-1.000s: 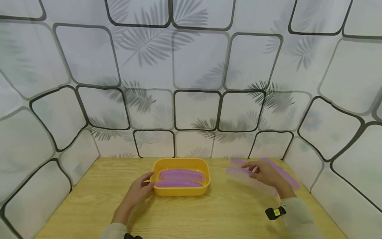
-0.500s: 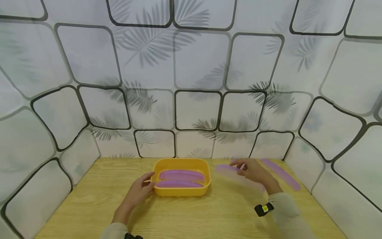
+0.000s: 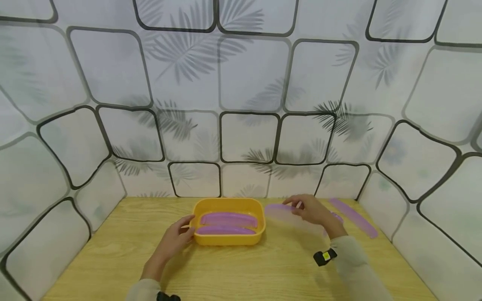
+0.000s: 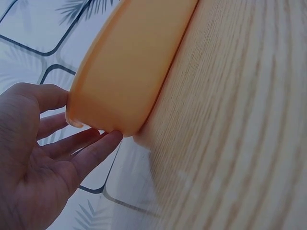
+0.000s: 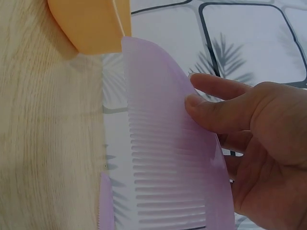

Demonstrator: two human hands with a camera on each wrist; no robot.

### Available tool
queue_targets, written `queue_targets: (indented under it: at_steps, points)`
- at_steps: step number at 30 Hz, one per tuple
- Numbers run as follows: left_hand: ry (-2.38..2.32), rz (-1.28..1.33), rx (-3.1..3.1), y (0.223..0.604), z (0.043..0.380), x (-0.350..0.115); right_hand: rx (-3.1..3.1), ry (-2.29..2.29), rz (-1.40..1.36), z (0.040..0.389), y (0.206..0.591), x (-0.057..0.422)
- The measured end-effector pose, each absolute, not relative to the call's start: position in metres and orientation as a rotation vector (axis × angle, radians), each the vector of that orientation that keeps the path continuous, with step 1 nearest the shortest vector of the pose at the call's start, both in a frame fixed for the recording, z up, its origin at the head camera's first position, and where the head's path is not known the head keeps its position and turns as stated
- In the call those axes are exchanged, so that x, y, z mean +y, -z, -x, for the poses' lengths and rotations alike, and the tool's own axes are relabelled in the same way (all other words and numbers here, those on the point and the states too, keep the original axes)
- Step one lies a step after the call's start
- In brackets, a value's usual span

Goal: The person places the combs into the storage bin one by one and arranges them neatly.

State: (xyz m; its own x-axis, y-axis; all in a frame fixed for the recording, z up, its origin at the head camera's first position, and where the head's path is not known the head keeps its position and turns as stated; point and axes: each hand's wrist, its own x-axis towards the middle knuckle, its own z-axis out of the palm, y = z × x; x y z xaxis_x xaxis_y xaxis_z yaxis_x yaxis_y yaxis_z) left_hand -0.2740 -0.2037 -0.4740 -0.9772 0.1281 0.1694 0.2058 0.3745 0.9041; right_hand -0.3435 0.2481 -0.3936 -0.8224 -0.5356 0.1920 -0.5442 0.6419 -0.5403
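Note:
In the head view my right hand (image 3: pixel 308 209) holds a translucent purple comb (image 5: pixel 163 124) by its back, thumb and fingertips pinching it. The right wrist view shows its teeth facing left, its rounded end overlapping the basin's corner. My left hand (image 3: pixel 177 236) is at the left end of a yellow plastic basin (image 3: pixel 227 240), its fingertips and thumb on the rim and end wall. Inside the basin lie two purple combs, one a rear comb (image 3: pixel 229 219) and one a front comb (image 3: pixel 226 230).
A purple comb (image 3: pixel 354 217) lies at the far right of the wooden table (image 3: pixel 226 271). Another purple comb (image 3: pixel 337 217) shows partly behind my right wrist. Patterned cloth walls (image 3: pixel 248 138) rise at the back and both sides.
My right hand has carried its comb leftward, close to the basin's right side. The left hand, the basin and the two combs in it have stayed in place.

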Motion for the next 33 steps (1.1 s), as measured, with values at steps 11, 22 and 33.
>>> queue_targets:
  at_steps: [11,22,33]
  points:
    - [1.706,0.338,-2.538,0.472,0.274,-0.204,-2.835,-1.027,-0.846,0.344,0.387,0.249]
    - [1.678,0.311,-2.562,0.474,0.277,-0.204,-2.812,-0.973,-0.903,0.350,0.377,0.232]
    - [1.678,0.317,-2.573,0.474,0.277,-0.204,-2.814,-0.965,-0.967,0.355,0.374,0.214]
